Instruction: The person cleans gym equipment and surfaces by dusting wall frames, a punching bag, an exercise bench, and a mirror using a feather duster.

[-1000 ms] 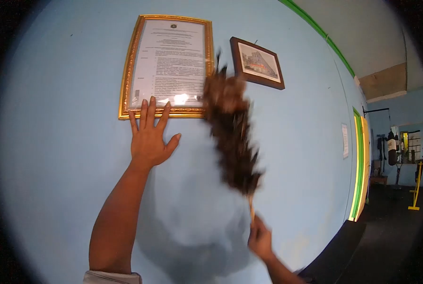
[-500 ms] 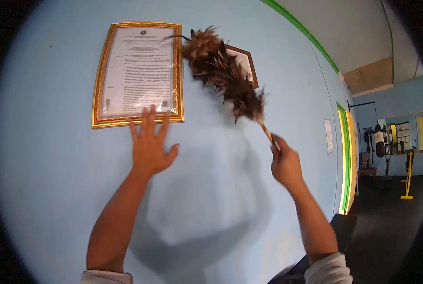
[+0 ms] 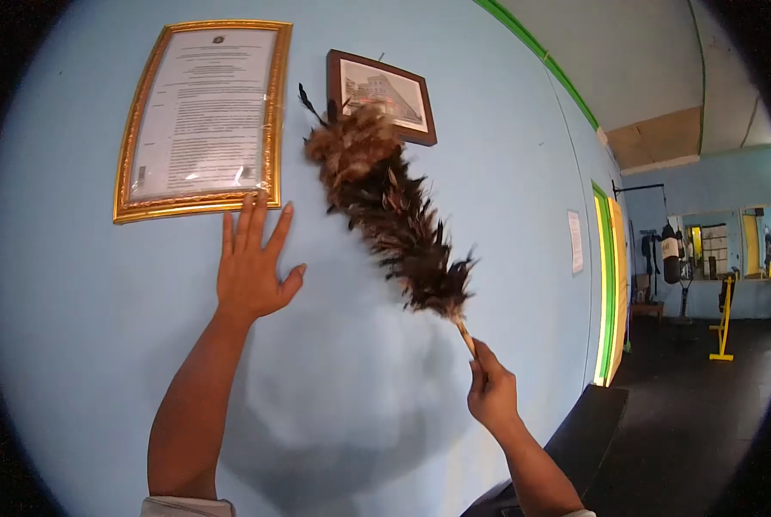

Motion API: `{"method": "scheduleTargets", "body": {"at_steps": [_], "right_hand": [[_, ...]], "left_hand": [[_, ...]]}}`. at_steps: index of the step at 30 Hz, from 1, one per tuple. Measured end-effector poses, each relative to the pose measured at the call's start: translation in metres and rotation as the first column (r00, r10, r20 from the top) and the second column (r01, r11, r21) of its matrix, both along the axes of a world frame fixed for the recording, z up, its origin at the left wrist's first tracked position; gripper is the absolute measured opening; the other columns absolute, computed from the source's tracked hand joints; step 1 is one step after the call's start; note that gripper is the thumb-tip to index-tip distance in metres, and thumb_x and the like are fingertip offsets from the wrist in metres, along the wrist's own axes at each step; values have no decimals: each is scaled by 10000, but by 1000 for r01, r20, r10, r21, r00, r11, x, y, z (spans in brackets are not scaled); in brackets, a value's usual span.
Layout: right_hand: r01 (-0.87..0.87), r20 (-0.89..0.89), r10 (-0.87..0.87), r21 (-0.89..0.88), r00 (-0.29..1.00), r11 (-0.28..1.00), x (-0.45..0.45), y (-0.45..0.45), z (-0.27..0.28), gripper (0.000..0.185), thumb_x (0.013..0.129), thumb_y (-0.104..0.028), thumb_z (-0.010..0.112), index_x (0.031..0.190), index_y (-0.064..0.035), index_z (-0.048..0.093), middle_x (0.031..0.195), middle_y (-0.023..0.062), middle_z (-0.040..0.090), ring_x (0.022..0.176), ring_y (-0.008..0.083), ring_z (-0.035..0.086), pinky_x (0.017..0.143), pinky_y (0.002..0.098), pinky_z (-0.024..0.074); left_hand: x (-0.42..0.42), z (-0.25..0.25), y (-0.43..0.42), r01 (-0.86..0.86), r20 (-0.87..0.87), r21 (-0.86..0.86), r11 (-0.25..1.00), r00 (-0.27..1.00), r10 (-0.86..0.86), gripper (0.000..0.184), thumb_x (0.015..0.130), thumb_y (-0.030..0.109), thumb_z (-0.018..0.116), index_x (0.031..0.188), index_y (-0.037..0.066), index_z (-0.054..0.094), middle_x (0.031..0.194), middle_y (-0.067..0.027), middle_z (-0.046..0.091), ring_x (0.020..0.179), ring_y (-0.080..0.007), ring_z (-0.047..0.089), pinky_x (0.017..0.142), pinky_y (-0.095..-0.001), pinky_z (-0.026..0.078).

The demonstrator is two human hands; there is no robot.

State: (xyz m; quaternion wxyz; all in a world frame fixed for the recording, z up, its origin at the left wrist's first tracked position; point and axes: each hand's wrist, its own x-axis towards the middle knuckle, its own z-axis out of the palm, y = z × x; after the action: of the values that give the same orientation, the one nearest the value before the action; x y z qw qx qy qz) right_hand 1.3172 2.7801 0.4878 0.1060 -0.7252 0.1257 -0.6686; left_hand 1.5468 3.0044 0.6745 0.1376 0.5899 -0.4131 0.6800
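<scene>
My left hand (image 3: 252,274) is spread at the lower right corner of a gold-framed document (image 3: 204,121), its fingertips over the bottom edge of the frame. My right hand (image 3: 494,388) grips the thin handle of a brown and black feather duster (image 3: 394,220). The duster slants up to the left, and its lighter brown tip covers the lower left corner of a small dark-framed picture (image 3: 428,108). Both frames hang on a light blue wall (image 3: 359,362).
To the right are a green-edged doorway (image 3: 608,293), a paper notice (image 3: 575,241) on the wall and a dark bench-like surface (image 3: 588,431). Farther back hang a punching bag (image 3: 671,254) and a mirror (image 3: 713,246), with a yellow stand (image 3: 724,323) on the dark floor.
The view has shifted, so both frames sit farther left. Compared with half a second ago, the duster and my right hand are lower, and more of the small picture shows. My left hand remains spread.
</scene>
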Motion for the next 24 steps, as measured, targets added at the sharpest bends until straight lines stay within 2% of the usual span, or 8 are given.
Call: {"method": "scheduleTargets", "body": {"at_steps": [4,6,8,11,18,21,23,24], "right_hand": [[-22,130,10,87,991,996,13,-25,-1,309,866,-26,484,1174,-30,495,841,255,611,736,397,620,623,406,506],[-58,172,-8,377,985,925,23,-33,-11,297,883,-41,474,1178,-12,494,846,264,613,750,383,635,627,376,507],[-106,345,39,179,938,978,52,-48,-23,299,882,-24,474,1178,-17,514,892,260,622,788,374,640,665,343,513],[-147,174,135,62,976,987,52,-13,-13,318,880,-20,483,1196,-21,513,969,255,614,896,360,628,727,335,503],[-194,379,65,313,923,930,46,-67,2,291,897,-70,465,1165,21,528,872,265,624,777,355,652,645,333,512],[-47,400,31,31,916,998,48,-71,-1,281,898,-85,485,1160,-3,540,853,251,630,734,341,655,615,334,504],[-90,220,78,42,972,995,39,-62,1,268,921,-55,457,1155,56,529,903,163,654,743,168,594,698,264,474],[-87,229,74,46,971,995,36,-64,4,268,921,-55,457,1155,56,529,903,163,654,743,168,594,698,264,474]], "left_hand": [[3,-1,-2,-27,62,-9,1000,998,28,791,755,404,577,1421,127,255,1473,-207,130,1375,-347,91,1093,-518,34],[0,0,-1,-55,67,19,998,996,54,789,755,402,576,1420,121,257,1473,-208,133,1375,-348,96,1092,-518,37],[-2,-1,-3,-84,44,25,996,996,83,775,761,398,571,1416,118,267,1473,-207,134,1374,-348,98,1090,-523,49],[-1,-1,-1,-96,59,2,995,994,95,760,770,397,563,1415,119,271,1475,-202,135,1374,-347,100,1090,-524,56],[-1,-2,-6,-154,65,-31,988,986,156,766,739,387,581,1409,153,293,1471,-178,163,1378,-324,102,1099,-499,75],[-2,-2,-7,-141,78,-32,990,987,143,774,731,371,593,1408,147,292,1467,-178,176,1376,-326,111,1099,-497,79],[0,-3,-6,-119,101,-26,993,988,121,776,729,359,597,1407,136,292,1463,-179,186,1374,-328,118,1099,-496,81],[0,-1,-5,-97,128,-28,995,987,99,778,727,347,601,1405,125,292,1459,-181,196,1373,-329,124,1099,-496,83]]}}
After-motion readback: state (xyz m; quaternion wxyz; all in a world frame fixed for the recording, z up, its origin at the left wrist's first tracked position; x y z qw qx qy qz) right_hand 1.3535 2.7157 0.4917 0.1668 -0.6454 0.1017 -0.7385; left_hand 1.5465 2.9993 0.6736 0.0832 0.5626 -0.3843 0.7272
